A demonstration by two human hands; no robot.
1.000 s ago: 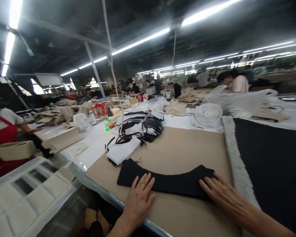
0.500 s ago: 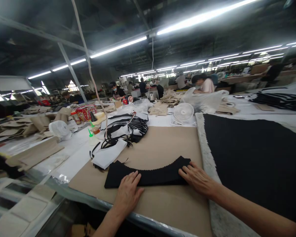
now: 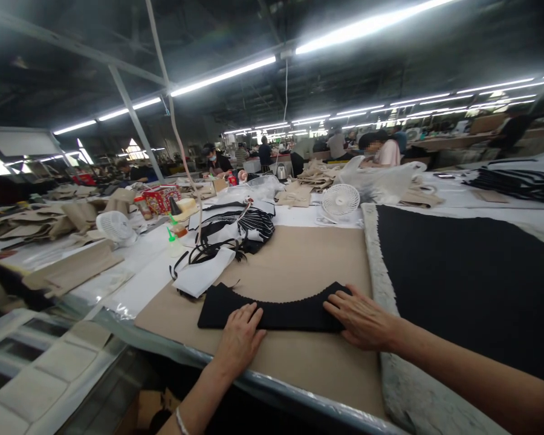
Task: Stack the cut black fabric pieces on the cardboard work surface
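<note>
A black fabric piece (image 3: 285, 315) with a curved, finely notched upper edge and a straight lower edge lies on the tan sheet (image 3: 317, 260). My left hand (image 3: 242, 335) rests on its lower edge, left of the middle, fingers stretched flat and the thumb out to the side. At the right end, my right hand (image 3: 362, 317) lies over the corner with its fingers spread; its thumb is hard to make out. Just beyond the piece's left end are a white sheet (image 3: 204, 272) and a bundle of black striped strips (image 3: 258, 223).
On the right stands a grey-white slab (image 3: 396, 374) with a large black cloth (image 3: 471, 284) on it. Behind are a white fan (image 3: 340, 202), another fan (image 3: 115, 226), a green-tipped bottle (image 3: 172, 241) and a clear plastic bag (image 3: 381, 181). Co-workers (image 3: 383, 151) sit farther back.
My right hand has shifted slightly inward over the piece's right end, its fingers farther onto the fabric. My left hand stays at the lower edge. The view has tilted a little.
</note>
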